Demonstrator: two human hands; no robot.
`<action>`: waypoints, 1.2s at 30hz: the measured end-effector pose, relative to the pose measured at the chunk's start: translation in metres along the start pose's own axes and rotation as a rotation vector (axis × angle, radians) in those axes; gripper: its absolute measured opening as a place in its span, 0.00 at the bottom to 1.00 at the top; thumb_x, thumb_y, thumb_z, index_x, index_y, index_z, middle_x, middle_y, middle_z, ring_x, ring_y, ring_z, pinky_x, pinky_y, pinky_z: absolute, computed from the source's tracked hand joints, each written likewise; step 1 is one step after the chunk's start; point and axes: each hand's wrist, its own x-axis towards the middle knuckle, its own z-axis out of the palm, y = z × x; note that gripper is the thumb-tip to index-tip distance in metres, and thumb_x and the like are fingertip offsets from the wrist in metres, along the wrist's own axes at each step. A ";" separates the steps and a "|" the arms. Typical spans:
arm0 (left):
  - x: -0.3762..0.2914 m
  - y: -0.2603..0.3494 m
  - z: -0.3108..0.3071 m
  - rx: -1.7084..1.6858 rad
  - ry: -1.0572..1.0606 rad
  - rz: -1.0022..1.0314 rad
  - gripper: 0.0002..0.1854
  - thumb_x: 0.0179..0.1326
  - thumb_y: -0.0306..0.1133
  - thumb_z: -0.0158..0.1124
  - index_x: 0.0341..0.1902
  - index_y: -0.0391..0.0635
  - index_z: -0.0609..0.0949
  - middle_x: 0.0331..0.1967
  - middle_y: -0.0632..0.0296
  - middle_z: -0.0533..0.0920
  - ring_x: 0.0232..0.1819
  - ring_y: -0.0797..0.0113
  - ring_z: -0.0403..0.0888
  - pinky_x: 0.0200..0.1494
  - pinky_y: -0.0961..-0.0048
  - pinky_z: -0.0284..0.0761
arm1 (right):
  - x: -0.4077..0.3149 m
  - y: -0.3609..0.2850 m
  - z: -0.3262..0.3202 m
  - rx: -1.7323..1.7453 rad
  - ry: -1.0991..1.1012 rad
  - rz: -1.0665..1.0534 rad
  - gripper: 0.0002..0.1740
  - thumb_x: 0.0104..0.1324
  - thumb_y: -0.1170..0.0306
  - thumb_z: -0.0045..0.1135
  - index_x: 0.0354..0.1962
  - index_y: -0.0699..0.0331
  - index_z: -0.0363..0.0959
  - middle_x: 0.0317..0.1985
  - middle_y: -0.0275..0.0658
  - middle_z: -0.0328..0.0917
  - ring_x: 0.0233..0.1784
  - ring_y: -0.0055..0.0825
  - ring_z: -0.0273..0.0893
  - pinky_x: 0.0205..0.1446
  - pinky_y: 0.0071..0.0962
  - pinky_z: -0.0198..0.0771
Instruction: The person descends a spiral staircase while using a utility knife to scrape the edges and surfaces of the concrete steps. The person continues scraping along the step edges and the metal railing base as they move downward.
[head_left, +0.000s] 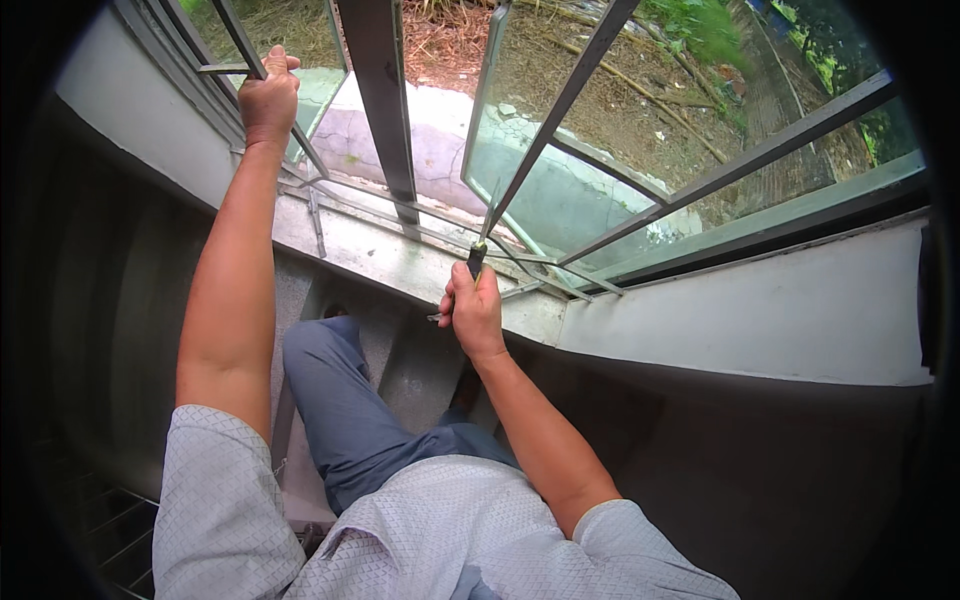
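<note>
At the upper left, my left hand (270, 101) grips a bar of the metal window grille (310, 154). My right hand (476, 307) is closed around the dark handle of a screwdriver-like tool (477, 255), whose thin shaft points up beside a grille bar. A small metal piece (434, 318) sticks out by the fingers of that hand; what it belongs to is hidden. Behind the grille, a glass window pane (517, 150) stands at an angle to the frame. A metal stay (316, 225) lies over the sill at the left.
The pale window sill (375, 259) runs below the grille, with a white wall (750, 300) at the right. A dark upright post (379, 105) divides the window. Concrete steps (416, 367) lie under my legs. Outside are a cracked ledge, dry litter and plants.
</note>
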 end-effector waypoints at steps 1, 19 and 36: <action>0.001 0.001 0.003 0.004 -0.003 -0.008 0.24 0.81 0.47 0.57 0.35 0.41 0.87 0.20 0.70 0.77 0.22 0.78 0.70 0.28 0.75 0.65 | 0.007 0.004 -0.006 -0.065 0.043 -0.058 0.20 0.79 0.53 0.54 0.40 0.62 0.64 0.29 0.34 0.72 0.21 0.20 0.73 0.15 0.23 0.68; 0.003 -0.009 0.001 0.041 0.027 0.019 0.24 0.80 0.48 0.59 0.35 0.41 0.87 0.20 0.70 0.79 0.23 0.77 0.73 0.29 0.73 0.68 | 0.031 0.022 0.003 -0.019 0.097 0.159 0.17 0.77 0.58 0.54 0.42 0.64 0.64 0.31 0.36 0.71 0.21 0.23 0.75 0.11 0.26 0.70; -0.060 0.005 -0.048 0.182 -0.079 0.207 0.25 0.72 0.42 0.70 0.62 0.35 0.78 0.47 0.58 0.84 0.49 0.65 0.82 0.54 0.69 0.78 | 0.011 0.038 -0.024 -0.832 -0.092 -0.023 0.20 0.72 0.60 0.60 0.49 0.68 0.69 0.30 0.49 0.79 0.28 0.37 0.82 0.32 0.41 0.76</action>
